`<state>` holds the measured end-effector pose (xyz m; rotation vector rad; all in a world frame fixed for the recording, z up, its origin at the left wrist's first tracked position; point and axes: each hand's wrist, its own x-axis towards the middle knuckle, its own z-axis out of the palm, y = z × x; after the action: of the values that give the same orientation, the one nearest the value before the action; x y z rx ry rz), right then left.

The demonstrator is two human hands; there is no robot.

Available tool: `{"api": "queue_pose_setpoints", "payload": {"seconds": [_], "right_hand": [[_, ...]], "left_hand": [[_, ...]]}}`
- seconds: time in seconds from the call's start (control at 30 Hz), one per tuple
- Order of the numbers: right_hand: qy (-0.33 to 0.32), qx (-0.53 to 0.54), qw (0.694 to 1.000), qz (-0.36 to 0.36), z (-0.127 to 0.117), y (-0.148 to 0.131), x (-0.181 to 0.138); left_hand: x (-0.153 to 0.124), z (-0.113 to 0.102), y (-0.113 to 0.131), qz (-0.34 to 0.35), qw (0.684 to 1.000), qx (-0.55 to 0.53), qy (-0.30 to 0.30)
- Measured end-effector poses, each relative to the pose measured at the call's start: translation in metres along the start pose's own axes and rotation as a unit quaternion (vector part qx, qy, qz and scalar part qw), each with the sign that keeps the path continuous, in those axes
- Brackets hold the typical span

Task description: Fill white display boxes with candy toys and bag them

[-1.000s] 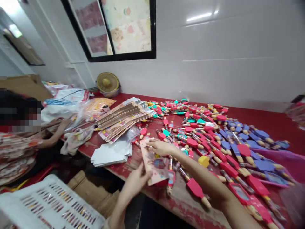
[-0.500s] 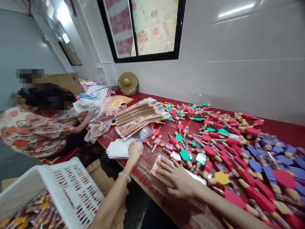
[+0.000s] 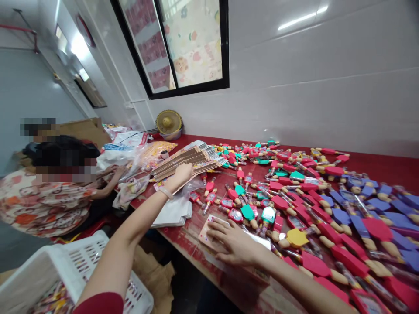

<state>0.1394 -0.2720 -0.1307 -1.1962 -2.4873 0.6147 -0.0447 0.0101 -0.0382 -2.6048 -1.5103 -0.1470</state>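
hiding most of a pink packet [image 3: 209,230], flat spread right hand [image 3: 236,245]; left hand [image 3: 182,173] grip on card stack [image 3: 190,158] unclear

Your left arm stretches far forward, its hand [image 3: 182,172] curled with fingers bent downward. Your right hand [image 3: 235,245] lies flat, palm down, fingers spread, wrist low.

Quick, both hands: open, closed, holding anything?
Left hand: fingers curled on the fanned card stack.
Right hand: open, flat on a packaged card.
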Motion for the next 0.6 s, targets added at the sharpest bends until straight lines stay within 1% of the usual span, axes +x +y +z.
{"api": "queue_pose_setpoints", "payload": {"seconds": [0.07, 0.13, 0.2, 0.27, 0.33, 0.4, 0.53, 0.6], "right_hand": [[0.012, -0.008, 1.000, 0.003, 0.003, 0.000, -0.001], [0.024, -0.018, 1.000, 0.004, 0.006, 0.001, -0.002], [0.037, -0.026, 0.999, 0.000, 0.009, 0.002, -0.003], [0.048, -0.033, 0.998, -0.009, 0.011, 0.003, -0.003], [0.052, -0.037, 0.998, -0.015, 0.011, 0.004, -0.003], [0.049, -0.039, 0.998, -0.013, 0.010, 0.005, -0.002], [0.029, -0.037, 0.999, 0.007, 0.007, 0.000, -0.002], [0.025, -0.033, 0.999, 0.010, 0.006, -0.003, -0.004]], "left_hand": [[-0.012, 0.004, 0.010, 0.015, 1.000, 0.010, -0.023], [-0.037, 0.022, 0.022, 0.012, 0.998, 0.032, -0.052], [-0.067, 0.046, 0.033, -0.007, 0.994, 0.061, -0.085], [-0.089, 0.064, 0.035, -0.019, 0.989, 0.081, -0.120], [-0.095, 0.068, 0.030, -0.020, 0.986, 0.088, -0.141], [-0.085, 0.057, 0.018, -0.018, 0.986, 0.087, -0.140], [-0.050, 0.014, -0.007, -0.011, 0.992, 0.072, -0.106], [-0.038, -0.005, -0.013, 0.000, 0.995, 0.055, -0.084]]}}
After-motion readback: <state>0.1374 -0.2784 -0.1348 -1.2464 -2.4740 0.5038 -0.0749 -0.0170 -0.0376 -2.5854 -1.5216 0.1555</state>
